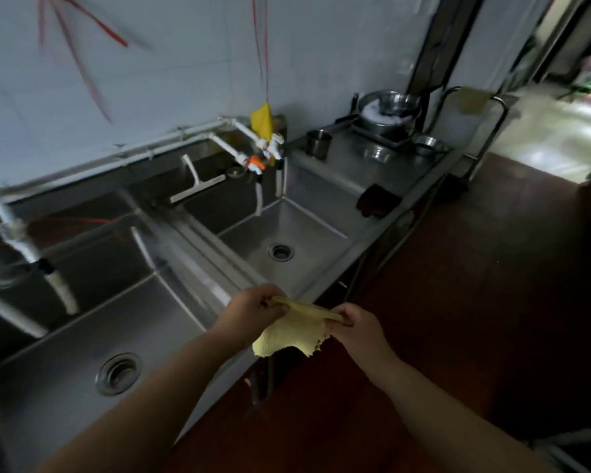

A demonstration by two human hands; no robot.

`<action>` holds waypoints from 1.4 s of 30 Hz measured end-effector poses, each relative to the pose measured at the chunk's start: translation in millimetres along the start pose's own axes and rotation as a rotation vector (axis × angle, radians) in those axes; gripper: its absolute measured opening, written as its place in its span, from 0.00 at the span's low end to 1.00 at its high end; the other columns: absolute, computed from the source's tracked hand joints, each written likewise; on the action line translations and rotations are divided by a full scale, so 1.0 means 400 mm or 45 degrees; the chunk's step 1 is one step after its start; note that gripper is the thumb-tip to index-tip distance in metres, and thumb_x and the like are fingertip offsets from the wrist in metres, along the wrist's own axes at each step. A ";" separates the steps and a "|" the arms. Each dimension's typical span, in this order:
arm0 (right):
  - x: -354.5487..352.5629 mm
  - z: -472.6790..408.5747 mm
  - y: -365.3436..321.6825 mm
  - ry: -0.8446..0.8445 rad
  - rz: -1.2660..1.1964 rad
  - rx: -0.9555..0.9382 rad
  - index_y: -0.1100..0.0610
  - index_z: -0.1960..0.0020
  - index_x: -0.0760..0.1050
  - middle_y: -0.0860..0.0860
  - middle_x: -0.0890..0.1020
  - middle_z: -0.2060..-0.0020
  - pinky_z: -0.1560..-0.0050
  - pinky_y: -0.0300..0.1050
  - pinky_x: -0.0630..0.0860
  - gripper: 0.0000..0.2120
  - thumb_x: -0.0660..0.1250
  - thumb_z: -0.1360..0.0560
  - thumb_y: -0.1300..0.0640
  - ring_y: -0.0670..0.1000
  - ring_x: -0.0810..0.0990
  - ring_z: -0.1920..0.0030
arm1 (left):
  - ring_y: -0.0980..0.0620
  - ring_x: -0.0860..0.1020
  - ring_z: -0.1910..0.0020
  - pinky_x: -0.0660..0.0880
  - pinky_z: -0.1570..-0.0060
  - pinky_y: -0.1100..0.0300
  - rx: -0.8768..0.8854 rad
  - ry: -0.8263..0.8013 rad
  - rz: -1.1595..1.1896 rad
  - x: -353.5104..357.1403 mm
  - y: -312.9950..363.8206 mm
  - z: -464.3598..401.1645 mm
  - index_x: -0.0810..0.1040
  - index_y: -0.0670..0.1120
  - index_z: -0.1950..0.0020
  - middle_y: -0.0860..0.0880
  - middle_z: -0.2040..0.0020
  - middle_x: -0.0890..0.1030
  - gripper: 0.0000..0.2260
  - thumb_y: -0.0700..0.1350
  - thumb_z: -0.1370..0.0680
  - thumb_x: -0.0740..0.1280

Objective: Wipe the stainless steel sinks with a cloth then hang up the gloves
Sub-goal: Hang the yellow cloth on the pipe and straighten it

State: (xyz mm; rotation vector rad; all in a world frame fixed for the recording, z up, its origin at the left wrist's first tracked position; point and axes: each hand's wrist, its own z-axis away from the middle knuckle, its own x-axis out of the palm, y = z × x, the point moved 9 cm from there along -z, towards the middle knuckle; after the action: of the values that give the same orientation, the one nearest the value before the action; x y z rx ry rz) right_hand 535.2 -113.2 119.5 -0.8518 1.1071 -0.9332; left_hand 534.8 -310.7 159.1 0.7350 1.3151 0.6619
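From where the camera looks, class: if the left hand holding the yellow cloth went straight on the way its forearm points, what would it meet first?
Probably the front rim of the right-hand sink. The left hand, pinching the yellow cloth, points up and right towards that basin, just beyond its knuckles. Depth is unclear, so it might pass above the rim.

Both forearms are showing bare from the frame's lower edge up to the wrists, and the left hand (249,312) and right hand (359,327) are wearing no gloves.
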 end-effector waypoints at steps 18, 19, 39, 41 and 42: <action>-0.573 -0.650 -0.033 0.302 0.127 -0.066 0.55 0.57 0.75 0.57 0.79 0.60 0.58 0.55 0.76 0.05 0.68 0.26 0.54 0.55 0.78 0.59 | 0.55 0.77 0.62 0.72 0.62 0.63 -0.072 -0.019 0.277 0.257 0.232 -0.785 0.77 0.51 0.56 0.50 0.60 0.79 0.03 0.45 0.23 0.66; -0.601 -0.691 -0.039 0.318 0.147 -0.073 0.57 0.57 0.75 0.57 0.78 0.59 0.58 0.55 0.76 0.06 0.68 0.26 0.54 0.55 0.78 0.59 | 0.54 0.76 0.62 0.72 0.62 0.62 -0.088 -0.017 0.307 0.269 0.244 -0.834 0.77 0.50 0.56 0.49 0.60 0.78 0.03 0.44 0.23 0.66; -0.847 -1.468 -0.091 -0.085 0.307 -0.294 0.45 0.63 0.71 0.44 0.78 0.66 0.70 0.29 0.67 0.09 0.68 0.26 0.50 0.38 0.76 0.65 | 0.48 0.79 0.57 0.79 0.53 0.50 -0.557 0.566 0.519 0.360 0.312 -1.438 0.75 0.52 0.54 0.46 0.56 0.79 0.05 0.49 0.20 0.61; -0.848 -1.533 -0.101 -0.141 0.308 -0.332 0.46 0.62 0.72 0.45 0.78 0.66 0.69 0.30 0.68 0.08 0.68 0.26 0.51 0.39 0.77 0.65 | 0.48 0.79 0.57 0.78 0.54 0.51 -0.602 0.641 0.551 0.364 0.308 -1.468 0.75 0.50 0.52 0.47 0.56 0.79 0.04 0.48 0.21 0.63; -0.843 -1.565 -0.105 -0.169 0.313 -0.347 0.47 0.61 0.72 0.45 0.79 0.65 0.69 0.30 0.68 0.07 0.68 0.26 0.51 0.40 0.77 0.64 | 0.48 0.79 0.56 0.78 0.54 0.52 -0.625 0.672 0.570 0.367 0.302 -1.480 0.75 0.50 0.51 0.47 0.55 0.79 0.03 0.48 0.22 0.64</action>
State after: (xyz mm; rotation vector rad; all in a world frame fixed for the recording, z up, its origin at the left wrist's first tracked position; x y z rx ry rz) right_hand -137.6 120.9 127.1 -0.9584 1.2080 -0.5219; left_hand -33.0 -62.5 107.4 0.4580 1.3802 1.5584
